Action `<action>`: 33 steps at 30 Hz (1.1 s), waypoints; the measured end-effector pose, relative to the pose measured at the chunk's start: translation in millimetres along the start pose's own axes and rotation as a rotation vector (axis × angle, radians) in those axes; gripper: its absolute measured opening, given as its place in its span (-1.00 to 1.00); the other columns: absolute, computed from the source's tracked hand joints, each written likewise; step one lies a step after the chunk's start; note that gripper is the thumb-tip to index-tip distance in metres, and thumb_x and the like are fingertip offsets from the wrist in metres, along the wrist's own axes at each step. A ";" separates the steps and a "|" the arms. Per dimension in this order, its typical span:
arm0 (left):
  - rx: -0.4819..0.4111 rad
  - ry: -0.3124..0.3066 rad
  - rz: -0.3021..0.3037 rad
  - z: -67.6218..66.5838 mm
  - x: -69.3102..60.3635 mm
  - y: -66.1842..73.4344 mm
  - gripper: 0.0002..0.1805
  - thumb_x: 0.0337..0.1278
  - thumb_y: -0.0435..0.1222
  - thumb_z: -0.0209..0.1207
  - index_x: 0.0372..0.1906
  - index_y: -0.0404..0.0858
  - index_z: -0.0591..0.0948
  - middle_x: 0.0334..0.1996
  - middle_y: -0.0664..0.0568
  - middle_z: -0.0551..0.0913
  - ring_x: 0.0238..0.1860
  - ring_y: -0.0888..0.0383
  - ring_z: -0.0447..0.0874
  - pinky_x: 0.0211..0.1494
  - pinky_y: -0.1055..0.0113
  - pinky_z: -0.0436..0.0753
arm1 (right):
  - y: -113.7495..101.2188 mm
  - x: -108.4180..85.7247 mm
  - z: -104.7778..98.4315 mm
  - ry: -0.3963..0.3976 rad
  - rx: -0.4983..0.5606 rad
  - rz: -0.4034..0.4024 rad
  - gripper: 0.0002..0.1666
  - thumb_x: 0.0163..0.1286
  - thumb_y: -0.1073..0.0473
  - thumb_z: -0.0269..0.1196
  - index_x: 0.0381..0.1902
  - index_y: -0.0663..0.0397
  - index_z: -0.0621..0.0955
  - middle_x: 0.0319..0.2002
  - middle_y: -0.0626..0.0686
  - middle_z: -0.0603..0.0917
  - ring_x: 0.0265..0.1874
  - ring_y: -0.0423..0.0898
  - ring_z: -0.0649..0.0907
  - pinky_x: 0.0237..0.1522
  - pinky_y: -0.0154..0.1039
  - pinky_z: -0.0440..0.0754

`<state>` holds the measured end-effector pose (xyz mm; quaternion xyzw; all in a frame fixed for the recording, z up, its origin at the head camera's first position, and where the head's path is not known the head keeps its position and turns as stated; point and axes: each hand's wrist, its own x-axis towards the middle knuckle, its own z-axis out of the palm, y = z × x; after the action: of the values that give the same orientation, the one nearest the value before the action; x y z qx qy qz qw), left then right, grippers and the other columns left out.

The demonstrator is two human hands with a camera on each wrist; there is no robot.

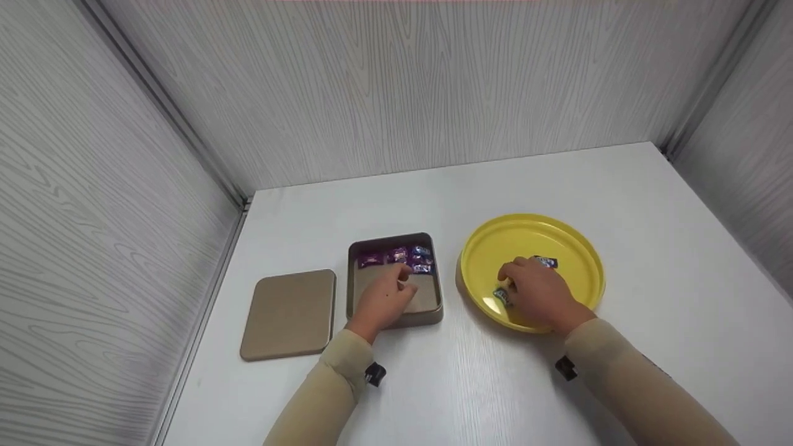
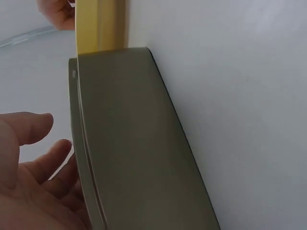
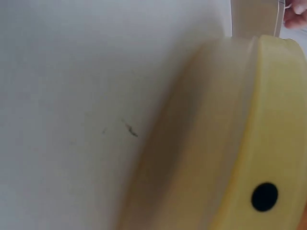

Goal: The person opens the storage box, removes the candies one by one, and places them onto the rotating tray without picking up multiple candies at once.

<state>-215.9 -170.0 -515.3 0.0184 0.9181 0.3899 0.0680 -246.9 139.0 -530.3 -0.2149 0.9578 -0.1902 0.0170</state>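
My left hand (image 1: 387, 297) hangs over the near part of an open tan tin (image 1: 427, 302), its thumb and index finger apart with nothing between them. Along the tin's far side lie several wrapped candies: purple ones (image 1: 370, 260) to the left and blue ones (image 1: 423, 269) at the right. My right hand (image 1: 538, 292) is over a yellow round tray (image 1: 570, 241), fingers bent downward. One small wrapped candy (image 1: 502, 296) lies at its fingertips; whether they pinch it is unclear. Another blue-and-white candy (image 1: 546, 261) shows just beyond the knuckles, partly covered.
A flat tan lid (image 1: 288, 316) lies on the white table (image 1: 396, 204) left of the tin. Pale wood-grain panels (image 1: 384, 87) stand at the back and both sides. In the right wrist view, a black dot (image 3: 264, 197) marks the yellow tray's side.
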 end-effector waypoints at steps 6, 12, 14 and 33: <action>0.154 0.022 -0.033 -6.6 18.1 -13.1 -0.41 0.37 -0.16 0.16 0.42 -0.26 0.41 0.35 -0.16 0.45 0.32 -0.11 0.45 0.38 0.01 0.39 | 0.5 -1.1 -3.3 0.023 0.040 -0.002 -0.75 0.39 0.23 0.21 0.00 0.05 0.66 -0.21 -0.03 0.57 -0.18 0.00 0.55 0.13 0.07 0.53; 0.356 0.016 0.023 -2.5 35.1 -15.4 -0.36 0.37 -0.18 0.15 0.48 -0.28 0.37 0.48 -0.17 0.31 0.44 -0.22 0.29 0.47 -0.07 0.24 | -1.1 -3.3 -3.5 0.046 0.075 -0.001 -0.74 0.36 0.25 0.22 -0.01 0.07 0.67 -0.24 -0.04 0.56 -0.19 0.00 0.52 0.17 0.08 0.50; 0.394 0.004 0.028 -0.3 38.8 -15.2 -0.37 0.38 -0.20 0.14 0.49 -0.25 0.36 0.52 -0.15 0.25 0.45 -0.23 0.26 0.47 -0.09 0.23 | -2.3 -4.5 -3.2 0.052 0.087 -0.004 -0.73 0.34 0.28 0.21 -0.02 0.07 0.67 -0.25 -0.04 0.56 -0.20 0.00 0.52 0.22 0.08 0.47; 0.490 0.010 0.093 12.2 44.9 -14.7 -0.91 0.19 -0.45 0.21 -0.30 -0.23 0.69 -0.26 -0.05 0.61 -0.26 0.03 0.61 -0.09 0.10 0.62 | -5.2 -13.3 -0.3 0.055 0.150 0.040 -0.66 0.34 0.27 0.19 0.06 0.05 0.65 -0.15 0.01 0.62 -0.20 -0.05 0.56 -0.05 -0.05 0.58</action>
<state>-258.4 -167.6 -539.2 0.0744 0.9838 0.1585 0.0390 -232.8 140.3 -528.7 -0.1886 0.9451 -0.2667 0.0107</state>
